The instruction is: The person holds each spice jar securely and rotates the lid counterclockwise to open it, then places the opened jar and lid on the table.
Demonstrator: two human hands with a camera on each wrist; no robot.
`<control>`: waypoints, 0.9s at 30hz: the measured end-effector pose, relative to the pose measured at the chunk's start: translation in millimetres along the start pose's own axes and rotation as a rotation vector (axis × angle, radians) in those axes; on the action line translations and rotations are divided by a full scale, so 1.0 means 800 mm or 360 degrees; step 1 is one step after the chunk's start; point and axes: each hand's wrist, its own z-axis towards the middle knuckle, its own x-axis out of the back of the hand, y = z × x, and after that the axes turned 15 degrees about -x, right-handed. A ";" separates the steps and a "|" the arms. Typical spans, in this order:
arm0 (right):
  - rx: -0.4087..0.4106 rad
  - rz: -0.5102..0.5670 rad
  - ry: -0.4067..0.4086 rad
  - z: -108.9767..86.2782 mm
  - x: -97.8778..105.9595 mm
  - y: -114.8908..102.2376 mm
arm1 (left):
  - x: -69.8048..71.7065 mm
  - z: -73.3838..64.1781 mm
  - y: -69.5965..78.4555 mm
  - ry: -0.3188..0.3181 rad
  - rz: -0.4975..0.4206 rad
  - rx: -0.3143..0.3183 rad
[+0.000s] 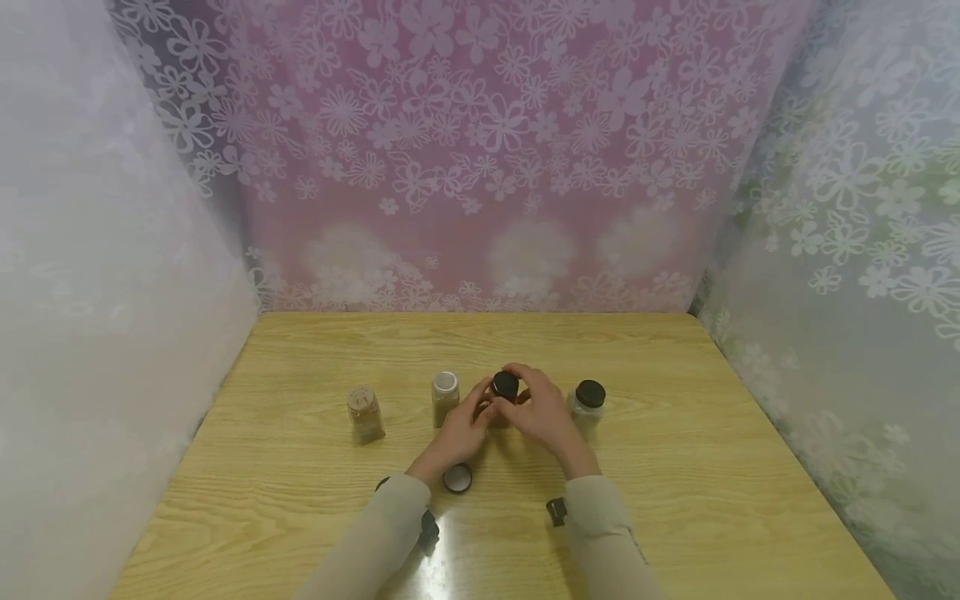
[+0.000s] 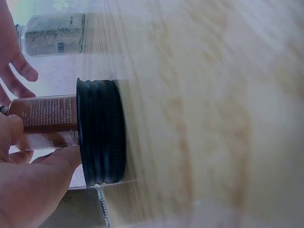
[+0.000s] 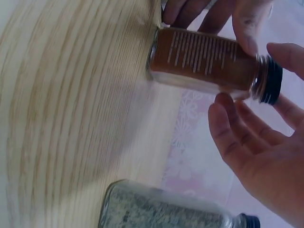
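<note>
A glass spice jar of reddish-brown powder, with white print on its side, stands upright on the table between both hands. My left hand grips its body, thumb and fingers on opposite sides. The right hand has its thumb and fingers around the black cap on top. Just right of that hand stands a jar of pale, speckled seasoning, also black-capped. Near the left wrist a loose black lid lies with its pale inside up; it looms large in the left wrist view.
Left of the hands stands a jar with a white top. Farther left is a jar with a holed shaker top. Small dark pieces show beside both sleeves, one a black block. Flowered curtains enclose the wooden table at the back and sides.
</note>
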 end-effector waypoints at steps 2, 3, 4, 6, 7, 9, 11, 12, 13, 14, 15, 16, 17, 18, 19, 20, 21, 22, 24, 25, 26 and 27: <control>0.0023 -0.0049 0.0024 0.001 -0.003 -0.002 | 0.000 0.000 0.000 0.0002 0.0010 -0.0012; 0.0036 -0.0073 0.0039 0.001 -0.004 -0.003 | 0.000 0.000 -0.001 0.0003 0.0018 -0.0020; 0.0051 -0.0095 0.0057 0.002 -0.006 -0.003 | 0.000 0.000 -0.001 0.0005 0.0021 -0.0026; 0.0059 -0.0109 0.0089 0.002 -0.009 -0.004 | -0.001 0.000 -0.001 0.0011 0.0030 -0.0039; 0.0060 -0.0118 0.0104 0.002 -0.010 -0.005 | -0.001 0.000 -0.001 0.0014 0.0032 -0.0044; 0.0062 -0.0134 0.0122 0.002 -0.011 -0.006 | -0.001 0.000 -0.002 0.0017 0.0034 -0.0051; 0.0056 -0.0138 0.0128 0.002 -0.012 -0.008 | 0.000 0.000 -0.002 0.0020 0.0029 -0.0050; 0.0054 -0.0143 0.0126 0.002 -0.012 -0.008 | 0.000 0.000 -0.002 0.0020 0.0029 -0.0050; 0.0050 -0.0146 0.0127 0.002 -0.011 -0.008 | -0.001 0.000 -0.003 0.0020 0.0030 -0.0051; 0.0039 -0.0143 0.0120 0.003 -0.011 -0.008 | -0.001 0.000 -0.003 0.0020 0.0031 -0.0049; 0.0024 -0.0129 0.0112 0.003 -0.010 -0.007 | -0.002 0.000 -0.003 0.0019 0.0037 -0.0051; 0.0008 -0.0108 0.0102 0.003 -0.009 -0.006 | -0.002 0.000 -0.004 0.0017 0.0041 -0.0050; -0.0011 -0.0086 0.0093 0.003 -0.009 -0.005 | -0.002 0.000 -0.003 0.0017 0.0045 -0.0048; -0.0032 -0.0061 0.0083 0.003 -0.008 -0.003 | -0.002 0.000 -0.003 0.0017 0.0049 -0.0045; -0.0053 -0.0031 0.0071 0.003 -0.006 -0.002 | -0.002 0.000 -0.003 0.0019 0.0052 -0.0041; -0.0074 0.0000 0.0055 0.002 -0.005 0.000 | -0.002 0.000 -0.002 0.0021 0.0055 -0.0036; -0.0089 0.0026 0.0042 0.001 -0.004 0.001 | -0.002 0.000 -0.002 0.0025 0.0055 -0.0033; -0.0095 0.0043 0.0033 0.000 -0.002 0.002 | -0.002 0.000 -0.002 0.0028 0.0053 -0.0025; -0.0106 0.0065 0.0017 -0.003 0.000 0.004 | -0.002 0.000 -0.002 0.0036 0.0043 -0.0019; -0.0107 0.0071 0.0012 -0.004 0.001 0.004 | -0.002 0.000 -0.002 0.0038 0.0037 -0.0017; -0.0106 0.0068 0.0013 -0.006 0.002 0.005 | -0.002 0.000 -0.002 0.0035 0.0029 -0.0008; -0.0106 0.0061 0.0016 -0.007 0.002 0.005 | -0.002 0.000 -0.003 0.0034 0.0024 -0.0008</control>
